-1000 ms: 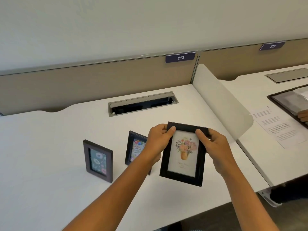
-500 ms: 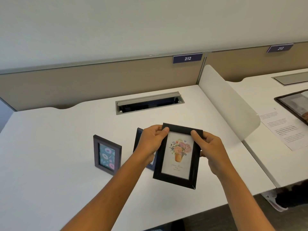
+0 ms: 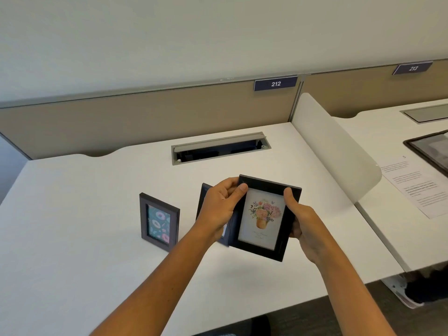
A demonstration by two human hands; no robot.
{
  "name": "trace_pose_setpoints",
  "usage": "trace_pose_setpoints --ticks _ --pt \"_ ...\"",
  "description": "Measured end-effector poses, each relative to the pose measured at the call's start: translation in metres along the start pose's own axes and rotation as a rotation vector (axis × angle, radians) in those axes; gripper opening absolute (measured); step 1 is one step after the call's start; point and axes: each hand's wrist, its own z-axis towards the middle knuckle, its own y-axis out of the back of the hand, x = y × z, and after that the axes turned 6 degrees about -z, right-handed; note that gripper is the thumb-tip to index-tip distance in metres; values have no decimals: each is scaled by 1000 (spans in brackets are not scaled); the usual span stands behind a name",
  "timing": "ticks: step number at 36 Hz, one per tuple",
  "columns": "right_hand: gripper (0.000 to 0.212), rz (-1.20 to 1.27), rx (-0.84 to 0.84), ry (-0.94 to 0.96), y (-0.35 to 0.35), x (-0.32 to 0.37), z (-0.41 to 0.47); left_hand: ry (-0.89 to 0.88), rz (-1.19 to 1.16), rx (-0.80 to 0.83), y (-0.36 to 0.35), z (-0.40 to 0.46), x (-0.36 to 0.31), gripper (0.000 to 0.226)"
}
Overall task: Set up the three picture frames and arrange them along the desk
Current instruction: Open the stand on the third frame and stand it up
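Holding black wooden frame w/ flower-pot print (image 3: 263, 218) above white desk (image 3: 72, 238), left hand (image 3: 219, 209) & right hand (image 3: 304, 225) each closed on a side edge, prob. to steady it before standing it. Two more frames left of it: dark-blue frame (image 3: 204, 197) mostly hidden, grey floral frame (image 3: 159, 221) upright.

A white desk (image 3: 72, 214) stands against a tan partition (image 3: 145, 117) topped by a grey rail, under a plain pale wall (image 3: 194, 32). A blue sign reading 212 (image 3: 275, 83) is fixed at the partition's top edge, near its right end. A grey cable hatch (image 3: 220, 147) sits open near the desk's back edge. At the desk's right edge a white rounded divider (image 3: 334, 146) separates it from a neighbouring desk (image 3: 378, 214), where printed paper (image 3: 417, 185) lies beside a dark tray (image 3: 431, 149). A second sign, 213 (image 3: 412, 68), marks that bay. Dark floor (image 3: 327, 316) shows below the front edge.
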Motion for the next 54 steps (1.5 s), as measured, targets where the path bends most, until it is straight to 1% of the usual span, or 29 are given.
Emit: trace_pose_setpoints --ticks 4,9,12,16,19,20,24,27,29,34,36,39,42,45,50,54 --pt "62 70 31 15 6 -1 -6 -16 2 16 -5 -3 3 21" --pt "79 144 37 76 11 -7 -13 -15 -3 45 -10 -5 6 22" --pt "83 184 4 102 14 -13 -16 -8 11 61 -14 -6 9 22" --pt "95 248 -44 106 20 -20 -16 -3 39 86 -19 -3 13 21" --pt "97 274 -75 98 24 -23 -15 12 47 108 -24 0 19 24" --pt "94 286 -85 92 26 -24 -15 20 44 112 -26 1 21 25" --pt "67 346 -144 70 33 -29 -10 39 38 116 -34 5 29 24" --pt "56 362 -165 57 39 -35 -6 51 51 106 -42 8 35 23" --pt "56 361 -170 45 43 -39 -2 64 63 88 -48 11 40 23" --pt "70 367 -194 3 52 -49 13 96 90 52 -63 25 56 32" --pt "65 357 -210 -19 54 -53 21 114 142 33 -69 32 61 38" --pt "48 339 -217 -51 60 -59 35 154 224 38 -81 40 68 48" --pt "41 335 -211 -81 64 -66 50 194 279 66 -87 51 81 70" --pt "43 340 -203 -102 67 -73 66 192 319 78 -94 60 92 68" --pt "39 322 -184 -110 68 -81 85 201 369 86 -97 73 103 80" --pt "39 295 -166 -128 69 -83 98 227 388 67 -98 82 107 81"
